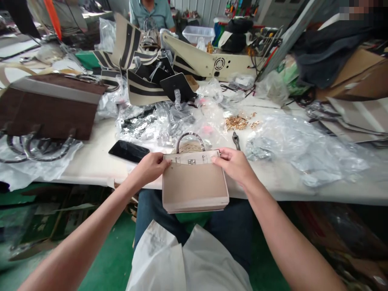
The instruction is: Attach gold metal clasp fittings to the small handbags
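A small beige handbag (194,184) is held over the front edge of the table, above my lap. Its dark curved handle (190,135) stands up behind the top edge, and a small metal fitting shows on the pale strip below. My left hand (156,165) pinches the bag's upper left corner. At the upper right corner my right hand (233,161) grips it the same way, thumb in front. A black phone (129,150) lies on the table left of the bag, and dark-handled pliers (236,140) lie beyond my right hand.
Plastic bags (321,149) and small gold fittings (236,122) are spread across the table. A large brown bag (51,109) lies at the left. Striped pieces (148,87) are piled in front of a cream machine (209,60). Another person (163,14) sits across.
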### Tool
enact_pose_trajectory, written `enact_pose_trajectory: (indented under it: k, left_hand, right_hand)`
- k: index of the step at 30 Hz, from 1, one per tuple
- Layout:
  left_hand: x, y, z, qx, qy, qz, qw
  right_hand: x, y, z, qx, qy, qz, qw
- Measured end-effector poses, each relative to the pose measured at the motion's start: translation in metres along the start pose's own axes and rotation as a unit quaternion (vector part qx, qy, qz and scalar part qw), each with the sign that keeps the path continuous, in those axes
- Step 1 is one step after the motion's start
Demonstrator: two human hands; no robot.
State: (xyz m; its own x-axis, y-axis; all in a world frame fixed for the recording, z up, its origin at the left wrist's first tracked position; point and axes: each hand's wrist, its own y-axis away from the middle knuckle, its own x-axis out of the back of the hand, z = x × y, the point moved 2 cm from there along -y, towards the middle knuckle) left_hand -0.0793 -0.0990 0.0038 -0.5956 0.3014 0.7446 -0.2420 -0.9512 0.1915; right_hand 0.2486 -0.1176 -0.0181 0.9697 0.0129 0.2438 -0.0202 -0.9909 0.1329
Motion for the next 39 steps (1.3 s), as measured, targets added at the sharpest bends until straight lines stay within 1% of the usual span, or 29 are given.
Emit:
enact_pose_trajectory:
  k: [3,5,6,8,10,11,14,17,19,22,26,29,32,34,39]
  left_hand:
    - [-0.003,-0.002,0.001,-0.014,-0.055,0.057,0.997]
    - [-0.005,-0.005,0.002,-0.023,-0.063,0.093,0.993]
    - [-0.007,-0.007,0.001,-0.022,-0.053,0.099,0.993]
    - [-0.011,-0.011,-0.004,-0.008,-0.006,0.089,0.996]
    - [-0.017,-0.014,-0.012,0.004,0.056,0.077,0.995]
    - [-0.020,-0.015,-0.016,-0.001,0.086,0.081,0.993]
    - [-0.028,-0.014,-0.025,-0.045,0.160,0.121,0.979]
    - [-0.034,-0.011,-0.027,-0.061,0.208,0.142,0.966]
    - [-0.035,-0.011,-0.024,-0.057,0.205,0.148,0.966]
    - [-0.032,-0.011,-0.018,-0.056,0.170,0.149,0.973]
    - [-0.033,-0.011,-0.015,-0.072,0.151,0.146,0.975]
    - [-0.040,-0.010,-0.017,-0.083,0.149,0.172,0.970]
    - [-0.046,-0.013,-0.021,-0.108,0.138,0.198,0.965]
    - [-0.047,-0.017,-0.027,-0.119,0.143,0.191,0.964]
    - [-0.042,-0.026,-0.049,-0.121,0.187,0.106,0.969]
  right_hand:
    - [-0.004,0.000,-0.002,0.025,0.058,0.013,0.998]
    - [-0.004,-0.002,-0.004,0.048,0.115,0.027,0.992]
    - [-0.004,-0.004,-0.003,0.060,0.140,0.038,0.988]
    - [-0.003,-0.008,0.002,0.079,0.166,0.061,0.981]
    - [-0.001,-0.012,0.010,0.076,0.149,0.064,0.984]
    - [0.000,-0.014,0.014,0.069,0.130,0.058,0.987]
    - [0.002,-0.015,0.021,0.059,0.094,0.024,0.993]
    - [0.003,-0.011,0.017,0.082,0.127,0.001,0.989]
    - [0.003,-0.009,0.015,0.090,0.145,-0.011,0.985]
    - [0.002,-0.007,0.016,0.086,0.143,-0.016,0.986]
    - [-0.002,-0.005,0.019,0.097,0.125,0.011,0.987]
    - [-0.005,-0.003,0.019,0.111,0.114,0.031,0.987]
    - [-0.006,-0.004,0.019,0.107,0.102,0.032,0.989]
    - [-0.006,-0.005,0.019,0.103,0.096,0.036,0.989]
    - [-0.007,-0.004,0.020,0.105,0.084,0.057,0.989]
